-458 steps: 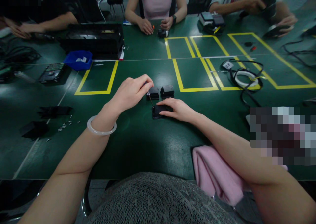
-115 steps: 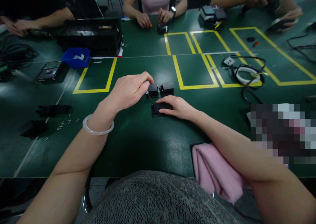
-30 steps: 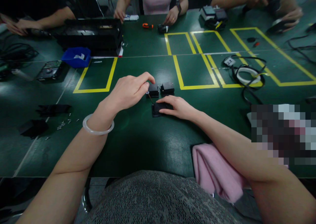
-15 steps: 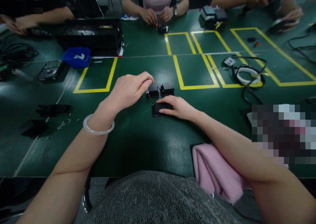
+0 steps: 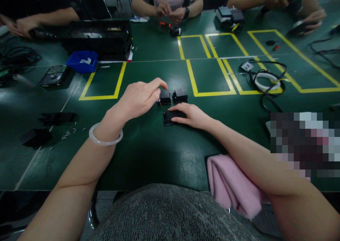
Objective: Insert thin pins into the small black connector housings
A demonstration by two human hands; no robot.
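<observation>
My left hand [image 5: 143,96] is closed on a small screwdriver [image 5: 162,105], its handle mostly hidden by the fingers. The thin shaft slants down to the left end of a small black box [image 5: 168,118], where the tip meets it. Thumb and fingers of my right hand [image 5: 190,114] grip that box from the right and press it on the green table. Just beyond stand two similar black boxes, one on the left [image 5: 165,97] partly behind my left fingers and one on the right [image 5: 180,95].
Loose screws [image 5: 69,132] lie at left near black parts [image 5: 37,137]. A blue bin [image 5: 82,61] and a long black case [image 5: 98,39] stand farther back. Coiled cable [image 5: 268,81] lies at right, a pink cloth [image 5: 228,181] at the front edge. Co-workers sit opposite.
My left index finger has lifted and stretched slightly over the screwdriver's handle end. My right hand and the box have stayed put. Opposite, a co-worker's hands have moved up from an orange item.
</observation>
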